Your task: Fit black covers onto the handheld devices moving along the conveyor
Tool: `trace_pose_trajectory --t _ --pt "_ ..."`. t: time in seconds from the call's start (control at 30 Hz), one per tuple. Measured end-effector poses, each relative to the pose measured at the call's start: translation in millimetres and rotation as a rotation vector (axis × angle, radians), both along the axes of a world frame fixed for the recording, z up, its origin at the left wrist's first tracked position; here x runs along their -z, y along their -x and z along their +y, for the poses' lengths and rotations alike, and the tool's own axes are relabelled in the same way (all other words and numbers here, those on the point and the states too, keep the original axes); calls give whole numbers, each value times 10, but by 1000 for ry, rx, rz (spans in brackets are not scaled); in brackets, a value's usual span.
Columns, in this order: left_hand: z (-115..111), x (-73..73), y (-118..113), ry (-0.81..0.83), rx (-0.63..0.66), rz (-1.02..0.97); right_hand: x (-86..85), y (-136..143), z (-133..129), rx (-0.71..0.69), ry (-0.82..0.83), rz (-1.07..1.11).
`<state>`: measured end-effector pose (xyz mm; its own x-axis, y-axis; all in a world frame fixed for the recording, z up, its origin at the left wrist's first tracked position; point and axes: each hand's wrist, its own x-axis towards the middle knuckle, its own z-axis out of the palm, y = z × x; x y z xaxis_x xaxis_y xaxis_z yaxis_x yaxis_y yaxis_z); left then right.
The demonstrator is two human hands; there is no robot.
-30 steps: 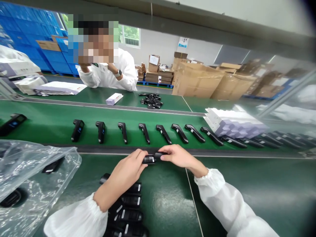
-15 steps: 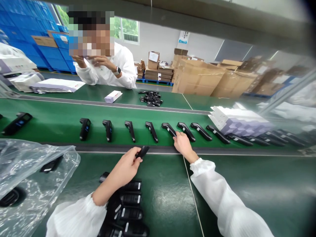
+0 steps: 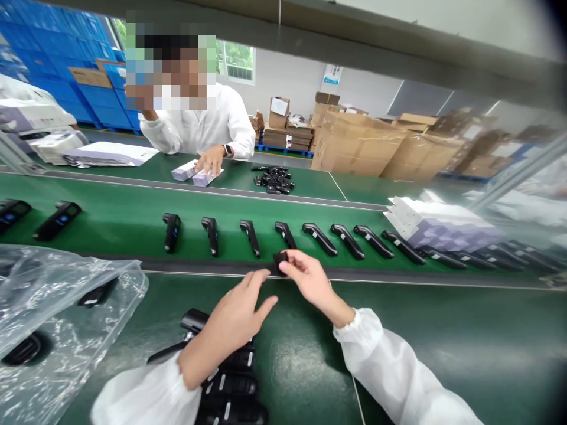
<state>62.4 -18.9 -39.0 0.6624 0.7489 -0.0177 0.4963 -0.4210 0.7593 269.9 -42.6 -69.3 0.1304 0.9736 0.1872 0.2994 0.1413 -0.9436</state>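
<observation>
My right hand [image 3: 308, 280] is closed on a small black piece [image 3: 280, 264], held above the near edge of the belt. The fingers cover part of this piece, so its full shape is hidden. Just left of it, my left hand [image 3: 241, 308] is open, thumb and fingers apart, with nothing between them. Beyond both hands, a row of black angled handheld devices, pistol-like in outline, lies on the green belt [image 3: 230, 203]; one device [image 3: 286, 235] is right behind the held piece. Under my left forearm, several more black devices [image 3: 234, 383] are piled on the near table.
A clear plastic bag [image 3: 101, 319] with black items inside lies at left. White and lilac boxes [image 3: 447, 221] are stacked at the belt's right. Across the belt, a person in white [image 3: 199, 121] touches a small box beside a heap of black parts [image 3: 273, 179]. Cartons stand behind.
My left hand has let go of its black piece and opened. My right hand has left the belt device, moved left and now grips a black piece. Belt devices appear further right.
</observation>
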Motion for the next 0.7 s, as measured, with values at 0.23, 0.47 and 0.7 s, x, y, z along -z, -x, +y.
trace_pose_trajectory --t 0.23,0.47,0.7 --pt "-114 -22 554 -418 214 671 260 -530 419 277 120 -654" --pt "27 -23 436 -216 48 310 290 -544 588 380 268 -929" --pt "86 3 349 569 -190 -236 -182 -140 10 -232 -226 -630"
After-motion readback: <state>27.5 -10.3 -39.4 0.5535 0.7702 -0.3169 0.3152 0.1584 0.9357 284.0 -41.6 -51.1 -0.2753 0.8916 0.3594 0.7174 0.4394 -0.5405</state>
